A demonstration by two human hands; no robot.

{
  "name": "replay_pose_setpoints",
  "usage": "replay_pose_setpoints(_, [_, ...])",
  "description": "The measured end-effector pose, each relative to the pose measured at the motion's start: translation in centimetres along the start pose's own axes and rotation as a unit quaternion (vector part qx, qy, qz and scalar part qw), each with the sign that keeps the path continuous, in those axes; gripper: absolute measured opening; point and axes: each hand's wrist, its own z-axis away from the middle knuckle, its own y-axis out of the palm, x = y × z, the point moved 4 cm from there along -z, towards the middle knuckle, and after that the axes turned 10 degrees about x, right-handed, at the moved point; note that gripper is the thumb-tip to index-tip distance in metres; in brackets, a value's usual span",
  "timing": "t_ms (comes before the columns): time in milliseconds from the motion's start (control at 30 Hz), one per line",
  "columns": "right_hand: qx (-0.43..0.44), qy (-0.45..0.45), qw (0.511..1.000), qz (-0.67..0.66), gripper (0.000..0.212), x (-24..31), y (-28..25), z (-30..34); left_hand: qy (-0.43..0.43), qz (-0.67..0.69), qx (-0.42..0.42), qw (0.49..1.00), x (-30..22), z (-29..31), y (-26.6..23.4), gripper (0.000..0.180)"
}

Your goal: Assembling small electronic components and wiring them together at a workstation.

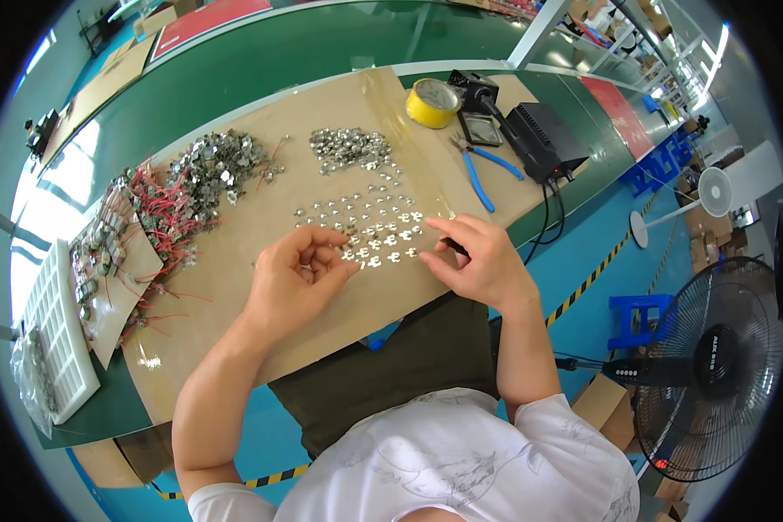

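Observation:
Flat, shiny metal pieces [391, 240] with small prongs lie in loose rows on the brown sheet, between my two hands. My left hand [297, 271] is curled at their left end, thumb and forefinger tips close together. Whatever may be in that pinch is too small to make out. At the right end, my right hand [485, 259] is closed around a small dark tool [455, 247], mostly hidden by the fingers. Just beyond the flat pieces, small rounded metal parts [357, 209] are spread out in rows. Farther back lies a heap of similar silvery parts [351, 148].
At left are a pile of metal tabs [222, 170], parts with red wires [152, 209] and a white grid tray [56, 326]. Yellow tape [432, 103], blue-handled pliers [480, 181] and a black box unit [544, 139] stand back right. A black fan [709, 370] is at right.

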Motion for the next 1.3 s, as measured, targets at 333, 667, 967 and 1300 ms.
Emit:
replay_pose_setpoints(333, [0.002, 0.031, 0.992, -0.123, 0.04, -5.5, -1.0, -0.1, -0.008, 0.02, -0.001, 1.0, 0.0, 0.0, 0.0, 0.029])
replay_pose_setpoints(667, [-0.083, -0.009, 0.993, 0.089, 0.036, -6.2, -2.8, -7.5, -0.006, -0.016, 0.002, 1.0, -0.4, -0.7, 0.1, 0.03])
replay_pose_setpoints(967, [-0.196, -0.075, 0.972, 0.107, 0.033, -3.3, 0.3, -6.3, 0.011, 0.044, -0.01, 0.999, 0.9, 0.0, -1.0, 0.028])
replay_pose_setpoints(1300, [-0.25, -0.07, 0.966, 0.011, 0.02, -3.1, -0.8, 2.1, 0.218, -0.15, -0.103, 0.959, -1.5, 1.7, -1.7, 0.007])
